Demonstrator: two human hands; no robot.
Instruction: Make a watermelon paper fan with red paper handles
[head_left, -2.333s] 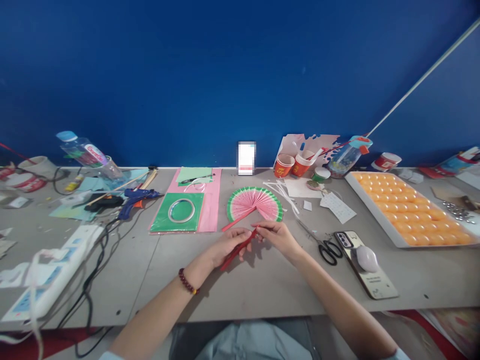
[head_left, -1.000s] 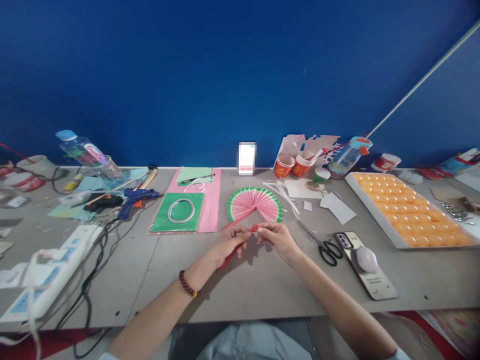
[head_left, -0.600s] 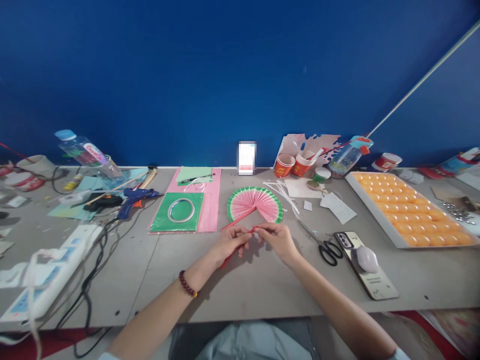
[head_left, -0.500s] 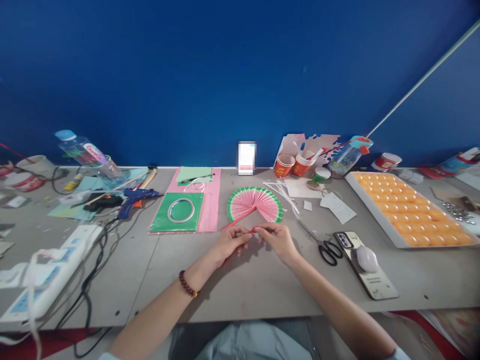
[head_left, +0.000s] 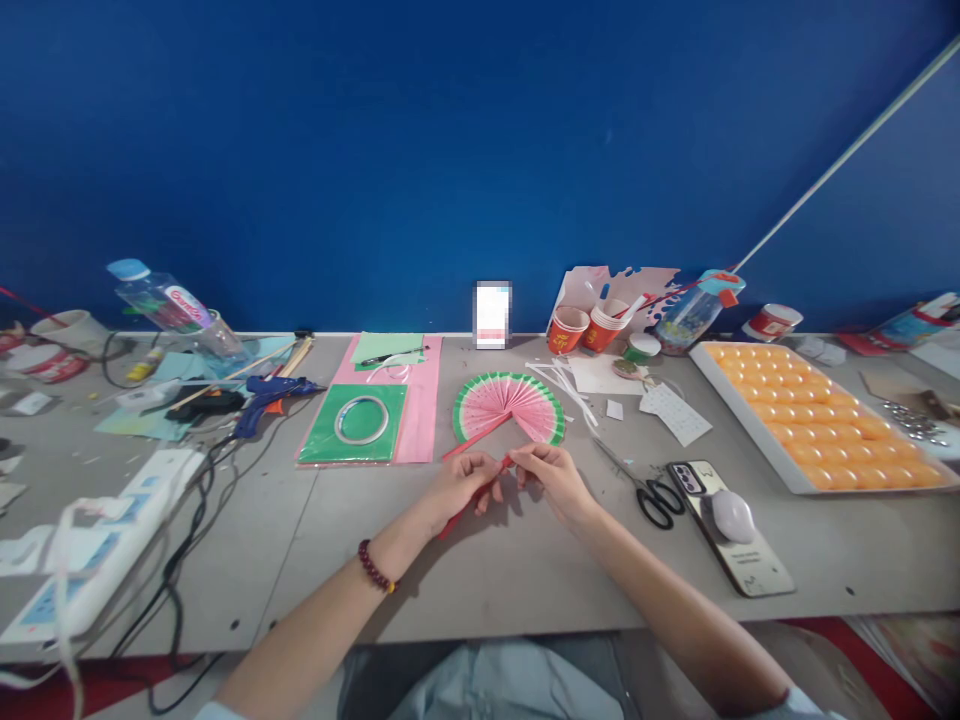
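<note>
A thin red stick (head_left: 452, 525) slants up between my hands, its lower end showing below my left palm. My left hand (head_left: 469, 487) is closed around it, thumb on top. At its upper end, the fingertips of my right hand (head_left: 551, 475) pinch the red tip; whether a strip is wrapped there is too small to tell. Just beyond my hands lies a pleated paper fan (head_left: 499, 400), pink with dark specks and a green rim, patterned like a watermelon slice. Along its lower left edge runs another red stick (head_left: 480, 436).
Black-handled scissors (head_left: 658, 503) and a phone (head_left: 746, 565) with a white mouse (head_left: 733, 516) on it lie right. Beyond is a tray of orange balls (head_left: 817, 420). Left are a tape roll (head_left: 362, 420) on green paper, a blue glue gun (head_left: 266, 400) and a power strip (head_left: 142, 530).
Both hands stay in nearly the same place. The fingers have shifted slightly at the stick's upper end, and more of its lower end shows. The fan has not moved.
</note>
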